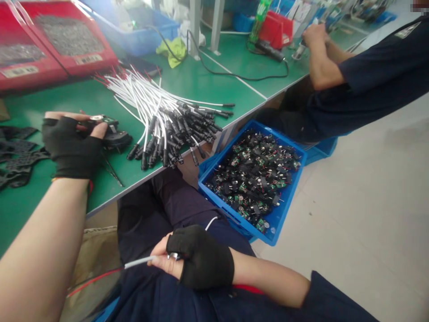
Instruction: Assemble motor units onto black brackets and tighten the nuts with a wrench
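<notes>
My left hand (72, 143), in a black fingerless glove, rests on the green table (208, 85) and grips a small black part with a green circuit board (112, 132). My right hand (194, 259), also gloved, lies on my lap and pinches a white cable (139, 262) whose red wire trails off to the left. A heap of white cables with black connectors (164, 120) lies on the table just right of my left hand. A blue bin of small circuit-board parts (254, 174) sits beside my knee, below the table edge.
Red trays of small dark parts (67, 40) stand at the table's back left, a blue bin (140, 31) behind them. Black flat pieces (16, 154) lie at far left. Another person's arms (321, 53) work at the table's far right. Pale floor lies to the right.
</notes>
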`<state>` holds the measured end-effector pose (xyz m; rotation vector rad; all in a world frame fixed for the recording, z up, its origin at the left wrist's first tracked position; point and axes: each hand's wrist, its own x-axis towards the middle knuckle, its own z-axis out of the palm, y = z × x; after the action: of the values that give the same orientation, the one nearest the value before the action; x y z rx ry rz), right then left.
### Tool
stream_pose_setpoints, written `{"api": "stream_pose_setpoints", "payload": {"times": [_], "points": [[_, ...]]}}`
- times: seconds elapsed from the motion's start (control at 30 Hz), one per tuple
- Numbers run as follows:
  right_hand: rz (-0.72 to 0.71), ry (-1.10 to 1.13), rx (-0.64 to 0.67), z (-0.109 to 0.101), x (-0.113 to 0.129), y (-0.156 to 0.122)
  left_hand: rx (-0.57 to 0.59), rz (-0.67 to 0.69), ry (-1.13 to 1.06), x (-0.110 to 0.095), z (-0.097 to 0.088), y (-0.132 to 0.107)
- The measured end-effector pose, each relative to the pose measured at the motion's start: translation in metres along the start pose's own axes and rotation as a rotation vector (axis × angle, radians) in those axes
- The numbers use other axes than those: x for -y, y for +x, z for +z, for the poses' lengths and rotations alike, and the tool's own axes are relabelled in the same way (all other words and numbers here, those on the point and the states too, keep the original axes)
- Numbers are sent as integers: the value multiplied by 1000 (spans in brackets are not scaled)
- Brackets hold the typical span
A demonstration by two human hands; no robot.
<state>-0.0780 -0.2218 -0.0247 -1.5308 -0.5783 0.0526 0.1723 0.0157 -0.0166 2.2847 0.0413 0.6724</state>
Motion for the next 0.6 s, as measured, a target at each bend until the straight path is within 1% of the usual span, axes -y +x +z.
{"api": "stream_pose_setpoints", "payload": {"times": [0.07,0.1,0.37,0.43,0.6], "points": [[18,21,-2,-3,-1,0,-40,92,82,3,-1,1],[25,30,-3,-4,-2,1,-56,113,98,4,-1,1],[98,75,27,-8,-8,11,-72,125,91,-3,-3,-1],[116,93,53,-9,-9,15,-84,119,81,-4,-4,-2],[113,84,104,-12,-7,29,-112,115,13,-6,-11,-3]]}}
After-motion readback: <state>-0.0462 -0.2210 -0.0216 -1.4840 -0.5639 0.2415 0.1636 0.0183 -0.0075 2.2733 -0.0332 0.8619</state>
